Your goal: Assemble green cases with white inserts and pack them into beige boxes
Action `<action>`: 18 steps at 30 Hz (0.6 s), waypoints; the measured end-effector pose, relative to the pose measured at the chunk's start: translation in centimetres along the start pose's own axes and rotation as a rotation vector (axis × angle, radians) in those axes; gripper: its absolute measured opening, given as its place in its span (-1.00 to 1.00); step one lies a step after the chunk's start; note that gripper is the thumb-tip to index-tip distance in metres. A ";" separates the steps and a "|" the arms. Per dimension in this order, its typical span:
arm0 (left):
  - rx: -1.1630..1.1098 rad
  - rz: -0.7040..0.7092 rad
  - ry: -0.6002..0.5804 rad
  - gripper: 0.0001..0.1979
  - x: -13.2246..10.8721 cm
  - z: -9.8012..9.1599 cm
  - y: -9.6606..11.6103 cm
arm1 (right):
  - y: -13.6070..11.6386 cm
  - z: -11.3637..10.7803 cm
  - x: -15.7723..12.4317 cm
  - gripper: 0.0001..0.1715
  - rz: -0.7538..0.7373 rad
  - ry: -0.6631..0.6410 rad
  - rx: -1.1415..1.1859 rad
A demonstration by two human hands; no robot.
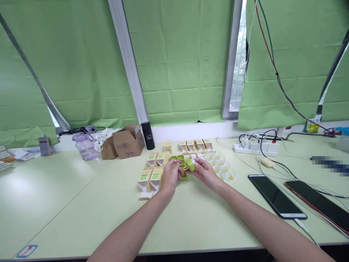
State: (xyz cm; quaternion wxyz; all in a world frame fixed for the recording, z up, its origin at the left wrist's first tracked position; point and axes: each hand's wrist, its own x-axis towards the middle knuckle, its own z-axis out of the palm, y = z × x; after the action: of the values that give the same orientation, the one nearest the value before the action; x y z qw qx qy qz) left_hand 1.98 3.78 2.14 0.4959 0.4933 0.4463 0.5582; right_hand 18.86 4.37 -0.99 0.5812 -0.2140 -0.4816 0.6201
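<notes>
My right hand (205, 173) grips a small green case (190, 165) with a yellowish loop, pinched between thumb and fingers. Close to its left side is my left hand (171, 176), its fingers curled; what they hold, if anything, is hidden. More green cases (183, 177) lie on the table under and behind my hands. To the left stand several open cream boxes with green labels (145, 178), and another row of such boxes (196, 146) is behind. Right of my hands sit several clear plastic cups (224, 169) with yellow centres.
A cardboard box (128, 142), black bottle (147, 135) and purple water jug (85, 147) stand at the back left. On the right are a white power strip (256, 148), tangled cables, a phone (276, 195) and a second phone (320, 203).
</notes>
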 end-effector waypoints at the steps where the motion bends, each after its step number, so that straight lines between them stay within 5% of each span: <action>1: 0.001 0.002 0.005 -0.65 0.0 0.0 0.0 | -0.1 0.1 -0.1 -0.47 0.002 -0.002 0.010; 13: 0.019 0.070 -0.008 -0.73 0.2 -0.1 -0.7 | 0.3 -0.3 -0.1 -0.37 -0.074 0.093 -0.137; 18: 0.076 0.215 0.039 -0.82 0.2 0.0 -0.8 | 0.5 -0.8 0.2 -0.35 -0.150 0.144 -0.240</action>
State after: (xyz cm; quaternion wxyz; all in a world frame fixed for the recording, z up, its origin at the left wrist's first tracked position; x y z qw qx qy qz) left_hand 2.02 4.05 1.40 0.4055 0.5458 0.4212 0.6003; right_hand 19.17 4.93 -1.70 0.6292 -0.2894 -0.5237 0.4960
